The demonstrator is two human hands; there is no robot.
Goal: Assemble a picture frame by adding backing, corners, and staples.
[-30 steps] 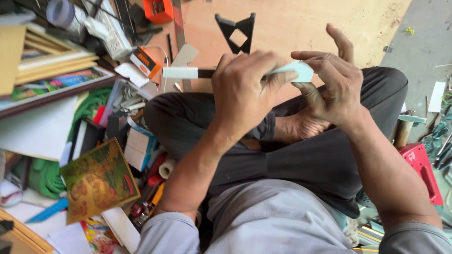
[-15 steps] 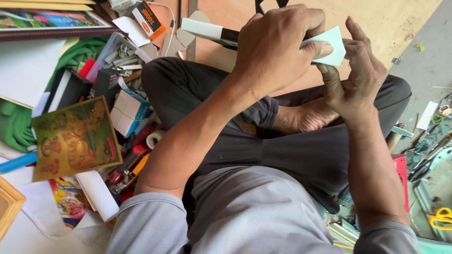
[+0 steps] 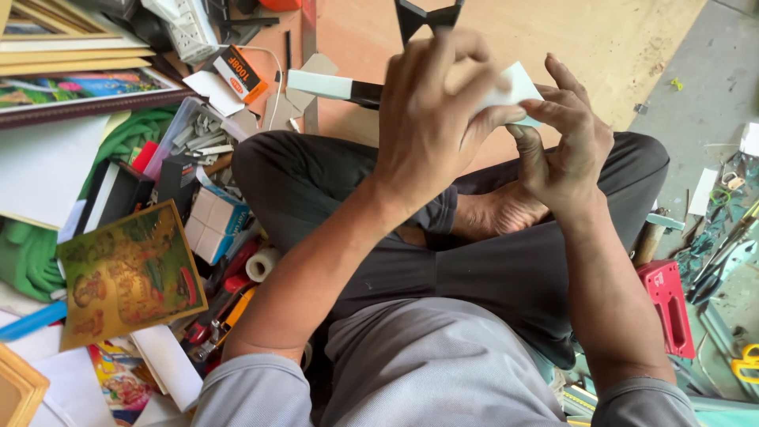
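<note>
I sit cross-legged and hold a white bar (image 3: 320,84) with a black band level above my knees. My left hand (image 3: 431,119) is closed over its middle and hides most of it. Only the bar's left end and a pale right tip (image 3: 518,83) show. My right hand (image 3: 565,150) is at that right tip, with thumb and fingertips pinched on it and the other fingers spread upward. My bare foot (image 3: 498,213) rests on my dark trousers below the hands.
Clutter lies to my left: a printed picture (image 3: 130,273), a green hose (image 3: 32,253), framed pictures (image 3: 79,87), small boxes (image 3: 213,221) and a tape roll (image 3: 259,265). A red tool (image 3: 668,304) and yellow scissors (image 3: 743,364) lie to my right. A brown board (image 3: 553,32) is ahead.
The view has shifted and the bar sits higher in frame. My right hand has gone from cupping the bar's end to pinching it with the fingertips. The left hand keeps its grip.
</note>
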